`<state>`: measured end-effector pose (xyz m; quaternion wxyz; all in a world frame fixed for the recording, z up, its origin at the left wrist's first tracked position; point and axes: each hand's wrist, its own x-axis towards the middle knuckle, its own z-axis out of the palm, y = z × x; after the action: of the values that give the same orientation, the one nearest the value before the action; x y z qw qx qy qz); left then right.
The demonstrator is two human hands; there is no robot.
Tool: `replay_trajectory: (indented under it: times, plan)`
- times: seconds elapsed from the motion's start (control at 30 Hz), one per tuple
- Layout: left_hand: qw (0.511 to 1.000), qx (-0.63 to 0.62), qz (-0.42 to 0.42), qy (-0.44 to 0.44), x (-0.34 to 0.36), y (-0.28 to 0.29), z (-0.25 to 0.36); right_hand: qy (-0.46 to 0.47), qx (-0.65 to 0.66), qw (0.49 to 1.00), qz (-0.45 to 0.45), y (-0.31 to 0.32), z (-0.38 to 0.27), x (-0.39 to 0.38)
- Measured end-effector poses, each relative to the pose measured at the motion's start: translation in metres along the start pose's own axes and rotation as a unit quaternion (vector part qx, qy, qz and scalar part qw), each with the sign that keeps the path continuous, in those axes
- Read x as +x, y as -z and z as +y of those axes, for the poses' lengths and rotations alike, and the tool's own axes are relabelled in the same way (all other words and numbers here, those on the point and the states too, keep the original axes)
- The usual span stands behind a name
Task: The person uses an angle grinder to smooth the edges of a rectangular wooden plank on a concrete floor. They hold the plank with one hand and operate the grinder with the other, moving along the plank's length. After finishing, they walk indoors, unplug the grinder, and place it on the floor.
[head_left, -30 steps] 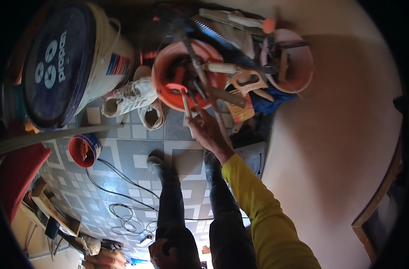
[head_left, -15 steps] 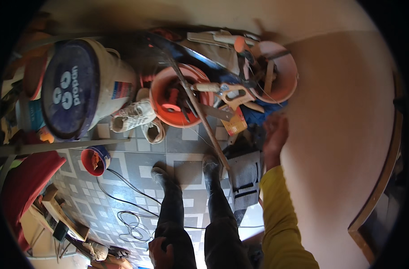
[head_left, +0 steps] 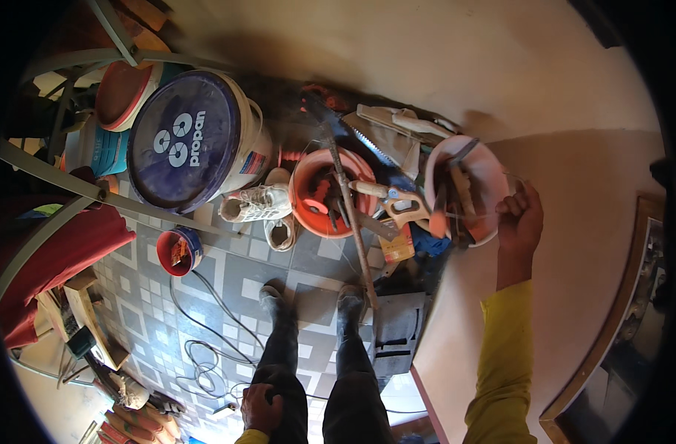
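Observation:
My right hand (head_left: 521, 214) is raised beside the right rim of the pale pink bucket (head_left: 490, 174), its fingers closed. A thin, pale string (head_left: 514, 176) appears to be pinched in them, though it is faint. Inside that bucket stand tools, among them one with an orange end (head_left: 438, 223). My left hand (head_left: 261, 407) lies on my left thigh, thumb apart, with nothing visible in it. A handsaw with a wooden handle (head_left: 406, 207) rests between the pink bucket and an orange bucket (head_left: 308, 214) that holds more tools.
A long thin bar (head_left: 347, 200) leans across the orange bucket. Worn white shoes (head_left: 256, 203) and a big pail with a dark blue lid (head_left: 182, 140) stand to its left. A small paint tin (head_left: 179, 251) and looped cable (head_left: 205, 370) are on the tiled floor; a wall rises at right.
My right hand has moved right and its fingers have closed near the pink bucket's rim. The orange-ended tool now leans toward the bucket's near side. The view has shifted; my left hand stays on my thigh.

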<state>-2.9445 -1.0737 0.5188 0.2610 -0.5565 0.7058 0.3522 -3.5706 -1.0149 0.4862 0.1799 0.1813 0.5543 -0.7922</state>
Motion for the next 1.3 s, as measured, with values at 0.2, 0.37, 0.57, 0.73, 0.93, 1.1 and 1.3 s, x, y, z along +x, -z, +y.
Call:
replay_trajectory:
  times: [0.2,0.37,0.57,0.73,0.93,1.1,1.3]
  plan:
    - [1.000,-0.001,0.004,0.009,0.000,-0.003,0.004,-0.035,-0.267,0.959,-0.084,-0.052,-0.041,-0.004]
    - [1.000,0.001,0.018,-0.008,-0.005,-0.003,-0.003,-0.014,-0.405,0.909,-0.098,-0.041,-0.045,-0.014]
    - [0.983,-0.093,0.021,-0.155,0.018,0.003,0.071,0.001,-0.456,0.874,-0.169,-0.005,-0.020,-0.110]
    - [0.873,-0.409,-0.164,-0.211,0.019,0.010,0.223,-0.032,-0.481,0.845,-0.233,0.004,-0.027,-0.218]
    - [0.721,-0.596,-0.309,-0.173,0.013,0.026,0.296,-0.165,-0.546,0.755,-0.324,0.017,-0.025,-0.285]
    - [0.528,-0.780,-0.237,0.237,0.012,0.013,0.257,0.042,-0.562,0.771,-0.294,0.077,0.006,-0.232]
    - [0.583,-0.763,-0.059,0.272,0.013,-0.021,0.178,0.180,-0.629,0.743,-0.144,0.144,0.190,0.009]
